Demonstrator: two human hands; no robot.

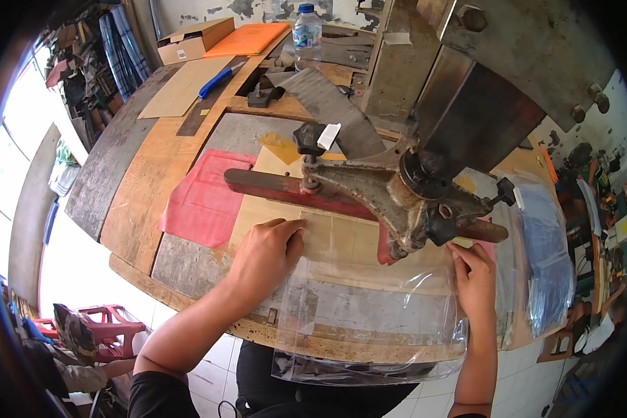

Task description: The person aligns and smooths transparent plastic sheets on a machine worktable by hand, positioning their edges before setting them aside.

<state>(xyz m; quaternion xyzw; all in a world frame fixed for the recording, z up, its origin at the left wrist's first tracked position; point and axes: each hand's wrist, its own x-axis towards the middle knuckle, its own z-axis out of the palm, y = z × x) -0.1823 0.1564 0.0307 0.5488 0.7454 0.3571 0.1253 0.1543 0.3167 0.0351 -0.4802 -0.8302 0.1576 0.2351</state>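
Note:
A clear plastic sheet (369, 313) lies under the machine's bar and hangs over the table's front edge. My left hand (268, 254) pinches its upper left corner, fingers closed, just below the bar (279, 184). At the sheet's right side, my right hand (474, 272) pinches the other upper corner, close to the bar's right end. Beneath the plastic is a tan board (258, 209). The metal machine head (376, 191) with black knobs stands above the sheet, between and beyond my hands. A red sheet (205, 198) sits left of the board.
Stacked bluish plastic sheets (547, 251) lie at the right. A blue cutter (216, 82), a cardboard box (195, 40), an orange folder (247, 40) and a water bottle (307, 36) are at the back. A red stool (111, 324) stands at the lower left, near a seated person.

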